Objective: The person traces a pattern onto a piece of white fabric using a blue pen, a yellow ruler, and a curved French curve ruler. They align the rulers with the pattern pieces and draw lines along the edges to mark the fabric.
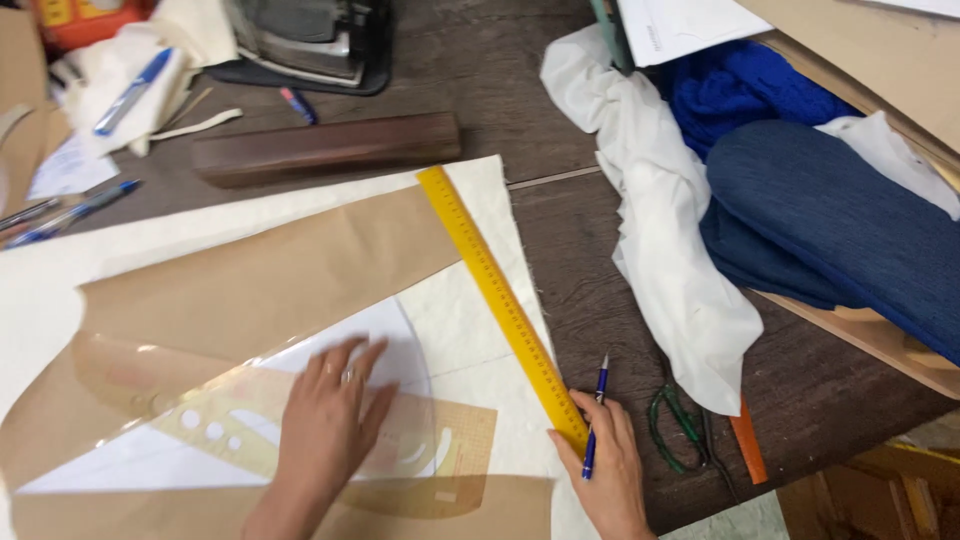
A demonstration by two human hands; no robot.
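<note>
- Far left on the dark wooden bench (560, 300), two blue pens (70, 215) lie near the edge of the cream fabric (470, 330) that is spread flat under my work.
- My left hand (325, 420) is released and flat, fingers spread, pressing on a clear amber curve template (240, 420) with cut-out holes and slots; it lies over brown pattern paper (270, 270) and a pale rounded sheet (400, 345).
- Doing this well, I judge, means steady downward weight so the slick plastic and smooth paper do not creep over the woven cloth.
- A long yellow ruler (500, 300) runs slantwise from the paper's upper corner down to my right hand (605, 465), close to the cloth's right edge.
- That hand is grasping a blue pen (594, 420) between its fingers, tip upward, while it rests on the ruler's lower end; keeping this end pinned should hold the straight edge true.
- Behind, a dark wooden block (325, 148) lies across the bench.
- Right of the ruler sit green-handled scissors (675, 425), crumpled white cloth (660, 230) and thick blue knit fabric (850, 230) heaped on cardboard.
</note>
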